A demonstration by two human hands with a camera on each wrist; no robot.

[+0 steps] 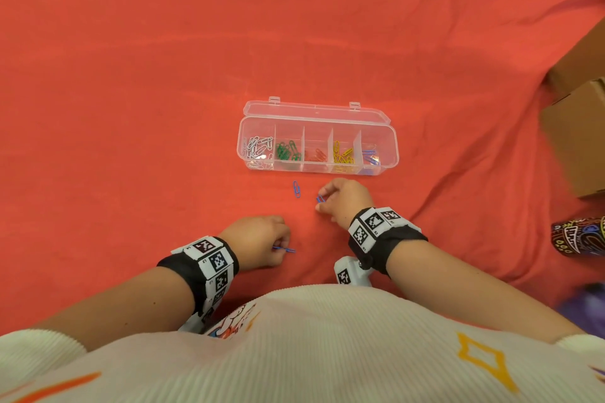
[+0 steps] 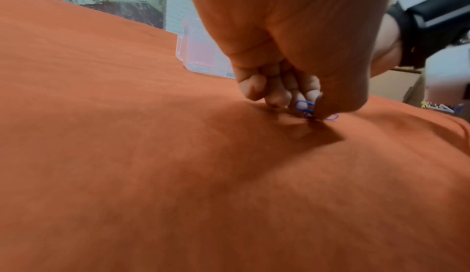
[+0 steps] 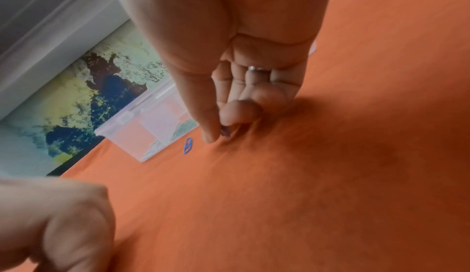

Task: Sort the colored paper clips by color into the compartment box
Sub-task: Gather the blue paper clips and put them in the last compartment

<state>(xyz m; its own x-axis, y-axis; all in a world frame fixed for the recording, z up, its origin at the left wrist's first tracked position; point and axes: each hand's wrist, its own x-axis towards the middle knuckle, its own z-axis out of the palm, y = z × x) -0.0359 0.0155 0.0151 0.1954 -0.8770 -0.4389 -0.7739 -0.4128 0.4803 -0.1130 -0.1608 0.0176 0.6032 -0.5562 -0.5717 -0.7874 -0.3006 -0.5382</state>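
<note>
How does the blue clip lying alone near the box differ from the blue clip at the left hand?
The lone blue clip lies free on the cloth, pointing toward the box; no hand touches it. The left hand pinches the other blue clip, which lies sideways. Both are blue and unsorted.

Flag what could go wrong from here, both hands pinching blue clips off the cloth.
1. The left hand pinches its blue clip by one end, and most of the clip sticks out, so it could slip in transit.
2. The blue compartment sits at the compartment box's right end, beside the yellow clips; a drop from the left could land there.
3. The loose blue clip on the soft red cloth may get nudged by the right hand.
</note>
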